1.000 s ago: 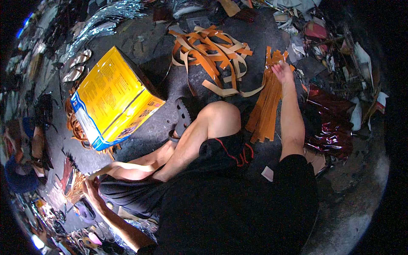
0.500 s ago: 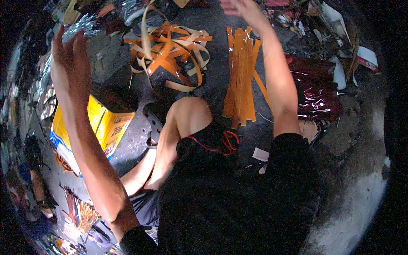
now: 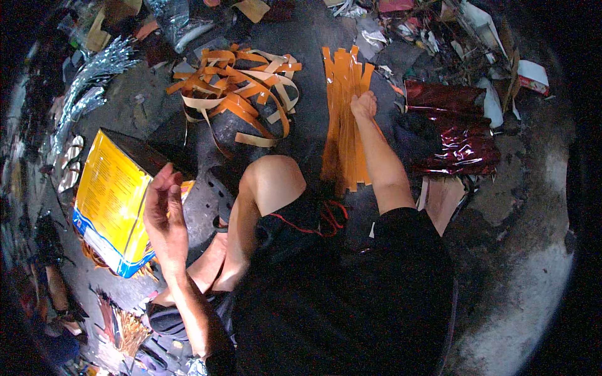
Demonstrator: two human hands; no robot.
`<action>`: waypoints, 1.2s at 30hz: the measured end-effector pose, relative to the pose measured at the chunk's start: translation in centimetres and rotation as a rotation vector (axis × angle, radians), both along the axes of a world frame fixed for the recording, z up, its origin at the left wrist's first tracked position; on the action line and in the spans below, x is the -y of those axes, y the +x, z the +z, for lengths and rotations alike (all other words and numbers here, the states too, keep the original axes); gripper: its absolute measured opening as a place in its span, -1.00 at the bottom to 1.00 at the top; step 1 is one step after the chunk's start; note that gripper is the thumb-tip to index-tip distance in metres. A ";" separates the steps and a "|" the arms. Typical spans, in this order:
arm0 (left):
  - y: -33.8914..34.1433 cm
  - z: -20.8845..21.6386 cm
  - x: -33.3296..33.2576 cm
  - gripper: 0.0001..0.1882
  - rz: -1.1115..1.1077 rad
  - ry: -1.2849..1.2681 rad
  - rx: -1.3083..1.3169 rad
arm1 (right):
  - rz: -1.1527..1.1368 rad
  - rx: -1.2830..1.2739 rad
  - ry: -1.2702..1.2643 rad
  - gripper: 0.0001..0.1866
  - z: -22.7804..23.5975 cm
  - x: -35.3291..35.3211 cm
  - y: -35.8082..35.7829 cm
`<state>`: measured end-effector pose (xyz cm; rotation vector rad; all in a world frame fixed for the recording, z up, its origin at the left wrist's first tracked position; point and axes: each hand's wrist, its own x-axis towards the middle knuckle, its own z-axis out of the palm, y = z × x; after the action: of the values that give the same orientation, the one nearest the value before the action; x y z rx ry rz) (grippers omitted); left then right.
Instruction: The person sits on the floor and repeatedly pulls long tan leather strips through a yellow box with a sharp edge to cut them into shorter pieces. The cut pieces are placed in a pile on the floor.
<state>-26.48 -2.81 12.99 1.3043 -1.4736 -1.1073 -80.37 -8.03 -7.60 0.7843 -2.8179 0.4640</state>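
Observation:
A bundle of flat, glossy orange strips (image 3: pixel 342 125) lies lengthwise on the dark floor, right of centre. My right hand (image 3: pixel 364 105) is closed at the bundle's right edge, apparently gripping a strip there; its fingertips are partly hidden. Over the near corner of a yellow and blue box (image 3: pixel 116 200), my left hand (image 3: pixel 165 210) is raised with loosely bent fingers and a thumb held apart, nothing in it. A loose tangle of orange and cream strips (image 3: pixel 241 94) spreads out beyond my bent knee.
Dark red shiny film (image 3: pixel 461 128) lies to the right of the bundle. Silvery tinsel-like strands (image 3: pixel 94 88) are at the far left, and a fringe of gold and red strands (image 3: pixel 125 323) at the near left. Mixed scraps (image 3: pixel 433 37) litter the far right.
My right hand has come back from beyond the bundle onto its right edge. My left hand has moved down to the box. A slanting strip at the bundle's right no longer sticks out.

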 end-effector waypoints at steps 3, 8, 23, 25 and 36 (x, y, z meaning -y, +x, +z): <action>-0.1 -0.8 -0.6 -0.69 -0.020 0.046 -0.045 | 0.074 -0.076 0.041 -0.66 0.2 0.1 -0.2; 0.3 -2.7 -1.7 -0.74 0.007 -0.005 -0.124 | -0.023 0.097 0.002 -0.61 2.7 0.6 -1.9; -1.3 -0.6 3.3 -0.71 0.143 0.198 -0.499 | 1.756 0.537 -0.214 -0.62 19.1 1.5 31.2; -0.9 -1.3 2.1 -0.71 0.079 0.116 -0.435 | 1.791 0.759 -0.194 -0.72 19.8 0.9 32.3; 5.6 -3.7 -5.3 -0.77 0.232 0.404 -0.523 | 1.828 0.786 0.054 -0.82 17.8 1.5 36.3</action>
<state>-20.83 2.47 9.26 1.2787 -0.7191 -1.4954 -44.05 -9.57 10.25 3.5319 -1.4837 0.9440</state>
